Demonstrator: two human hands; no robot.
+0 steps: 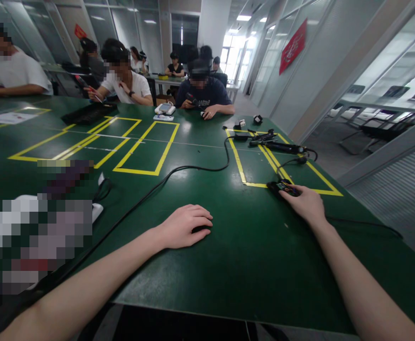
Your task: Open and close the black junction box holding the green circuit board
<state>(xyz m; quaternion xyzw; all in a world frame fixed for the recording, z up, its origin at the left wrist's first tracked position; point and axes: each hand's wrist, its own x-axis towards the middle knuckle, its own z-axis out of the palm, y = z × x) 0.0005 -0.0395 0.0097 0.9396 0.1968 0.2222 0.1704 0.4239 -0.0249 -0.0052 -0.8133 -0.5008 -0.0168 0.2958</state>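
Note:
My left hand (188,226) rests palm down on the green table (207,279). Its fingers are loosely bent with the thumb apart, and nothing shows in it; the space under the palm is dark. Farther right, my right hand (308,203) grips the near edge of a small black casing with an exposed circuit board (286,186) and coloured wires. The casing lies at the yellow tape, partly covered by my fingers. From it a thin cable runs up to a dark plug-like piece (301,160).
A long black cable (179,168) crosses the table to a black adapter (242,136). Black tools or rods (276,144) lie beyond the circuit board. Yellow tape rectangles (157,170) mark the surface. A person (205,92) works opposite; other people sit at left, and the near left is blurred out.

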